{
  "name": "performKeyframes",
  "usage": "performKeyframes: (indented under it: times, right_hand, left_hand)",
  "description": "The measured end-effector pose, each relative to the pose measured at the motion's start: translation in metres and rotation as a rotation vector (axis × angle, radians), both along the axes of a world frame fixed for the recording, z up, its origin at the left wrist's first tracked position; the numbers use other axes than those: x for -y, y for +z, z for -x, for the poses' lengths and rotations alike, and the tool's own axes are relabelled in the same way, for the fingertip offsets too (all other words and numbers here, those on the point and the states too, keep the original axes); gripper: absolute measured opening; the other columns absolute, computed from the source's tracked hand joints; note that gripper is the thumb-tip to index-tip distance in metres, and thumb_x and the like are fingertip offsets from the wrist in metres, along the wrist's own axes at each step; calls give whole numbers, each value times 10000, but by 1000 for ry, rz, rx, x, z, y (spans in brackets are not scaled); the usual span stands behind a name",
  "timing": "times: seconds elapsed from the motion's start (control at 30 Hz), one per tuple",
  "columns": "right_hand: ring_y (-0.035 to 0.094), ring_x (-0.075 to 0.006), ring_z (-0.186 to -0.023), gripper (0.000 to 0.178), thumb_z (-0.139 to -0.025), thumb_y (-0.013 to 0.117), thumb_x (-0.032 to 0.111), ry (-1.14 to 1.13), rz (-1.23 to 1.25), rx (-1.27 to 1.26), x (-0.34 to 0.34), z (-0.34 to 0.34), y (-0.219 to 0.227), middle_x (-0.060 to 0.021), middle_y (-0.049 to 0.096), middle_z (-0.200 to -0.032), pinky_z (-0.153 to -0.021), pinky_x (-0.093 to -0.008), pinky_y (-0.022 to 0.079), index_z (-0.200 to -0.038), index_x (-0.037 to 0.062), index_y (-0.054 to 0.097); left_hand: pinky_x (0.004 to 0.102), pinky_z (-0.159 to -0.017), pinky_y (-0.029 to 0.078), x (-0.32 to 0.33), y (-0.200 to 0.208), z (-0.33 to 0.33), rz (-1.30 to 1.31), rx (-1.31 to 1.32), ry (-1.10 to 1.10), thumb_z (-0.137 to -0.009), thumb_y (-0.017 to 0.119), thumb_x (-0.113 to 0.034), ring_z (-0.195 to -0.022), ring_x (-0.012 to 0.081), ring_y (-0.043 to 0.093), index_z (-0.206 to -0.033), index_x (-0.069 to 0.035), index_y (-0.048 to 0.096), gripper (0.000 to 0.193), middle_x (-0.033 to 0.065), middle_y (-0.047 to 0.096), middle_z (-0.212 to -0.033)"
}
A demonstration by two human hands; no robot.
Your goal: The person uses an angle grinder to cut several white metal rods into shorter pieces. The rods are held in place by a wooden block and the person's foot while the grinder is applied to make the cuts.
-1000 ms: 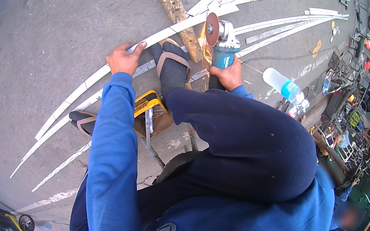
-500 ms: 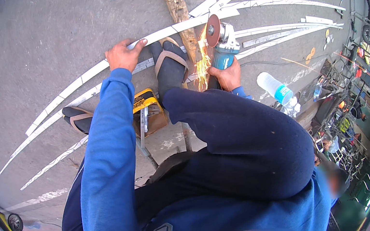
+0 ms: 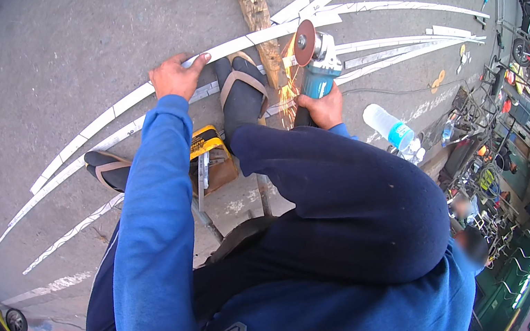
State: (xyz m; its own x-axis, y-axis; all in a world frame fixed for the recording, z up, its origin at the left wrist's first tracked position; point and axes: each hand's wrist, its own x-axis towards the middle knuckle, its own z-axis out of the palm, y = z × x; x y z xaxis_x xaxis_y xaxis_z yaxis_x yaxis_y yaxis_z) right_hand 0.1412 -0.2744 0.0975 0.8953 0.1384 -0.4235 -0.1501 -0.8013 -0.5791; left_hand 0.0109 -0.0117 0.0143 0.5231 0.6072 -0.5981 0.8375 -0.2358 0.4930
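Observation:
My left hand is closed over a long, curved white strip marked with dark lines across it. That strip bows over the toe of my sandalled foot and crosses a rough wooden beam. In my right hand is a teal and silver angle grinder, gripped by its body. Its reddish-brown disc stands upright at the strip's lower edge, just right of the beam. Orange sparks stream down from the disc toward me. The exact contact point is hidden behind the disc.
More curved strips lie on the grey concrete to both sides. Between my legs stands a yellow-topped box. A plastic bottle lies to the right, near a cable. Metal clutter and other people are farther right.
Both hands keep nearly the same places, and the grinder is still throwing sparks, in a somewhat thinner stream. The surroundings have shifted slightly in view.

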Motion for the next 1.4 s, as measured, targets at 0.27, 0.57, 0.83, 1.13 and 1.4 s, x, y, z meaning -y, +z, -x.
performKeyframes:
  times: [0.27, 0.57, 0.83, 1.13, 1.4]
  right_hand:
    - [643, -234, -761, 465, -642, 721, 74, -85, -107, -108, -18, -11, 16, -140, 660, -846, -730, -380, 530, -1065, -52, 574]
    - [666, -208, -784, 523, -602, 826, 111, -33, -105, -96, -3, -27, -8, -112, 691, -904, -727, -361, 549, -1053, -31, 601]
    - [671, -253, -871, 615, -581, 825, 171, 29, 26, -88, 6, -42, -24, -158, 686, -978, -797, -375, 539, -1103, -47, 584]
    - [674, -221, -780, 543, -589, 849, 172, 63, 23, 19, 2, -29, -11, -133, 700, -904, -727, -358, 550, -1027, -45, 613]
    - [638, -222, -767, 500, -665, 674, 19, -62, -114, -87, -13, 4, 14, -166, 644, -927, -667, -361, 519, -1144, -56, 553]
  left_hand:
    - [433, -1020, 378, 0, -1, -1, -24, 4, -17, -785, 688, -672, -953, 333, 682, -1041, -75, 781, 657, 184, 744, -917]
    - [413, -1019, 461, -2, 9, -5, 24, -75, -1, -767, 727, -643, -1064, 362, 663, -1083, -84, 772, 644, 195, 737, -1036]
    - [408, -1027, 458, -3, 10, -6, 4, -81, -16, -759, 736, -641, -1076, 362, 664, -1086, -75, 770, 655, 204, 732, -1059]
    - [414, -1017, 466, -3, 7, -4, 14, -42, 10, -748, 743, -647, -1061, 362, 672, -1069, -47, 767, 681, 206, 735, -1039]
    - [412, -1008, 473, -3, 10, -5, 18, -61, 12, -750, 739, -648, -1041, 364, 678, -1067, -53, 769, 674, 207, 735, -1027]
